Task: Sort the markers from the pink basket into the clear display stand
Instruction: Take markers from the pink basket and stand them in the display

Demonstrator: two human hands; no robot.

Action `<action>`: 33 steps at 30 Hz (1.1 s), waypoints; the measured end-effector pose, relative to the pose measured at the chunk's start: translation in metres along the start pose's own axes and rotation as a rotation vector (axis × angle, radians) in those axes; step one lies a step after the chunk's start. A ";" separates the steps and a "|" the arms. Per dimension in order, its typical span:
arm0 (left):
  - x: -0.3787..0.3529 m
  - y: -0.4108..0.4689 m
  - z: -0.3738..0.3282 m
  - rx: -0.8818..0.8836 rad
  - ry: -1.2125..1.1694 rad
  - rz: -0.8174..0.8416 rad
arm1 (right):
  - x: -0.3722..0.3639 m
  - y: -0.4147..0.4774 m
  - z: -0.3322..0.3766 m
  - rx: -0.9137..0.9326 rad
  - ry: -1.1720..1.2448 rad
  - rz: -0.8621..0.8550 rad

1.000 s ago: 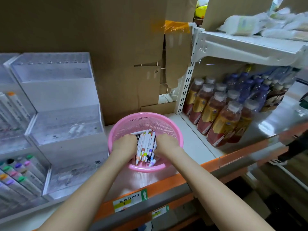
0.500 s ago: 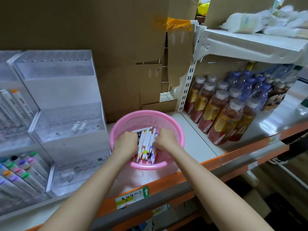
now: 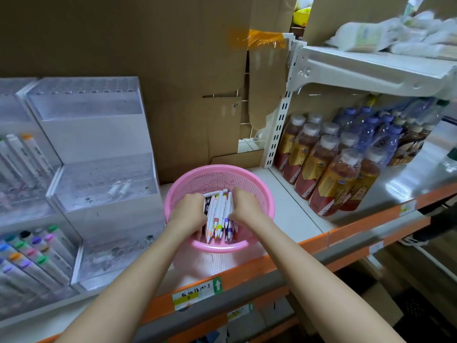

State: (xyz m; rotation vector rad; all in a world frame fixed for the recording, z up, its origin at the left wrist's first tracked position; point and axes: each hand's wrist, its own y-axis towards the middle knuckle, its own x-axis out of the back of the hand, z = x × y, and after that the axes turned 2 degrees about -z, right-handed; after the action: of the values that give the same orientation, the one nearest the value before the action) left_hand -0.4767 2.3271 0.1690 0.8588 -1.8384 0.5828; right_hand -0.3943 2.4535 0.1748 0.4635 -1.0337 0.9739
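A round pink basket stands on the white shelf near its front edge. Inside lies a bundle of white markers with coloured caps. My left hand grips the bundle from its left side, fingers curled around it. My right hand clasps the same bundle from the right. Left of the basket stands a clear stepped display stand; its tiers hold two small white pieces and little else. Fingertips are hidden among the markers.
A second clear stand at far left holds several markers with coloured caps. Rows of drink bottles fill the shelf to the right. Brown cardboard backs the shelf. An upper white shelf overhangs the bottles. The orange shelf edge runs in front.
Both hands have drawn closer together around the markers, gathering them into a tighter bundle and raising it slightly in the basket.
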 end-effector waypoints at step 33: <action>0.196 -0.121 0.080 -0.134 -0.252 -0.901 | 0.026 -0.051 0.221 0.795 0.466 -0.389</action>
State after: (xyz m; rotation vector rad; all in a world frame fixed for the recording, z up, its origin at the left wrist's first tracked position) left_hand -0.4806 2.1347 0.3190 1.5690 -1.4592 -0.2239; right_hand -0.4577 2.2782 0.3064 0.9899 -0.0882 1.0440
